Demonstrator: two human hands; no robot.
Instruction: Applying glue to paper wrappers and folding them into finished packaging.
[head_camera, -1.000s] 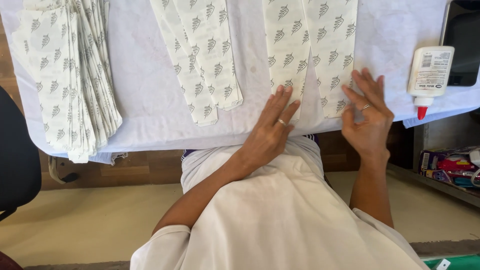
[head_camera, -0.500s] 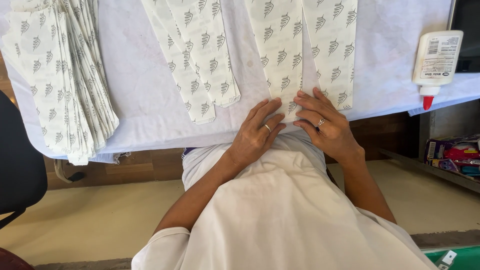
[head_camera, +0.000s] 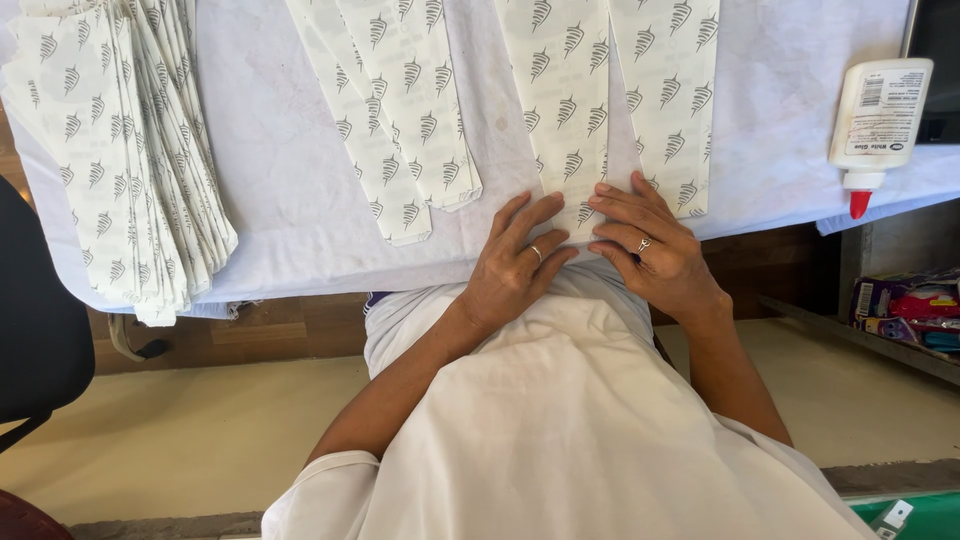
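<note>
A long white paper strip (head_camera: 560, 110) printed with small grey leaf shapes lies on the white-covered table (head_camera: 280, 190). My left hand (head_camera: 515, 265) rests flat on its near end at the table edge, fingers spread, a ring on one finger. My right hand (head_camera: 650, 250) lies beside it, fingertips pressing the same end where it meets a second, matching strip (head_camera: 670, 90). Neither hand grips anything.
A fanned stack of the same printed strips (head_camera: 120, 150) covers the table's left part. Two overlapping strips (head_camera: 405, 110) lie in the middle. A white glue bottle with a red tip (head_camera: 875, 125) lies at the right. A black chair (head_camera: 35, 320) stands at the left, and a shelf with packets (head_camera: 900, 305) at the right.
Both hands were lifted and apart in front of the table edge. They have come together and settled onto the near end of the strip. The view has shifted slightly.
</note>
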